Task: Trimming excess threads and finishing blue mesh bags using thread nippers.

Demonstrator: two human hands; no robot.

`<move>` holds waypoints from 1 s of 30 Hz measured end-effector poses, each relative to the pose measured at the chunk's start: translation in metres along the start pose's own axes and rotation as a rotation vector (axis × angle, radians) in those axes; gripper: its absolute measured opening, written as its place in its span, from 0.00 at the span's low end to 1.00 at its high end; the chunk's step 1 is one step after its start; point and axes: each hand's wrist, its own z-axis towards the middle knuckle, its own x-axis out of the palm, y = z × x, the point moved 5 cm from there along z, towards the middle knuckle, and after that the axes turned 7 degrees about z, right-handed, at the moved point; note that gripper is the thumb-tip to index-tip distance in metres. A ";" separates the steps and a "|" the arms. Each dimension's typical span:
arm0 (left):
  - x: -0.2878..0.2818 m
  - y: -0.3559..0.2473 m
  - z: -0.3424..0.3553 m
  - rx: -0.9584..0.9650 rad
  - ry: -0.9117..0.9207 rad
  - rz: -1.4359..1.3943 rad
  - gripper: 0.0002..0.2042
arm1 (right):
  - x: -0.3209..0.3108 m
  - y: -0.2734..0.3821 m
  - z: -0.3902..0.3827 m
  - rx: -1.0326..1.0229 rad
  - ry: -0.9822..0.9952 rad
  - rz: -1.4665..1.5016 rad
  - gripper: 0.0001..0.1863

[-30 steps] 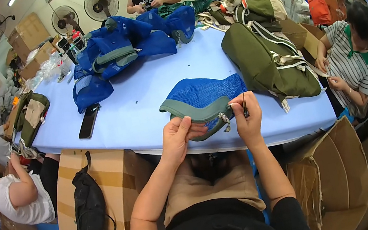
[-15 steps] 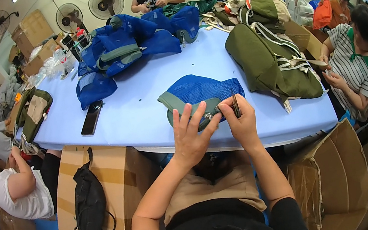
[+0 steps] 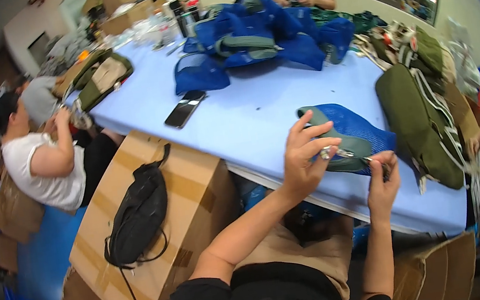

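A blue mesh bag (image 3: 360, 122) with grey-green trim (image 3: 354, 144) lies near the table's front edge, between my hands. My left hand (image 3: 304, 162) is at its left side. There the thumb and a finger pinch a small silvery piece (image 3: 326, 152), perhaps a zipper pull, while other fingers stretch over the trim. At the bag's lower right corner, my right hand (image 3: 382, 186) is closed around small dark thread snips (image 3: 386, 173), mostly hidden by the fingers. Its fingertips touch the trim's edge.
Blue mesh bags (image 3: 260, 35) are piled at the back, with a phone (image 3: 185, 108) nearer. Olive bags (image 3: 412, 118) lie on the right. A black pouch (image 3: 137, 212) rests on a cardboard box (image 3: 189, 185) to my left. Co-workers sit left, right and across the light-blue table (image 3: 240, 109).
The view has swung, so the scene sits further right and tilted. My left fingers have gone from spread to pinching the silvery piece. My right hand has moved down to the bag's corner.
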 end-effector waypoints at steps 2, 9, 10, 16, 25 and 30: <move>-0.002 0.004 0.000 -0.087 -0.055 -0.060 0.06 | -0.005 0.002 -0.001 -0.152 -0.054 -0.064 0.05; -0.005 0.016 0.017 -0.277 -0.138 -0.415 0.05 | -0.033 0.007 0.004 0.008 -0.237 0.166 0.09; 0.000 0.016 0.020 -0.247 -0.050 -0.348 0.05 | -0.039 0.003 0.013 0.060 -0.197 0.009 0.08; 0.026 0.006 0.031 -0.138 0.047 -0.276 0.05 | -0.010 0.032 0.024 -0.166 -0.081 -0.256 0.15; 0.052 -0.017 0.036 -0.169 0.103 -0.418 0.04 | -0.002 0.053 0.019 -0.304 0.043 -0.649 0.30; 0.055 -0.015 0.037 -0.125 0.188 -0.275 0.04 | -0.012 0.042 0.016 -0.227 0.038 -0.649 0.22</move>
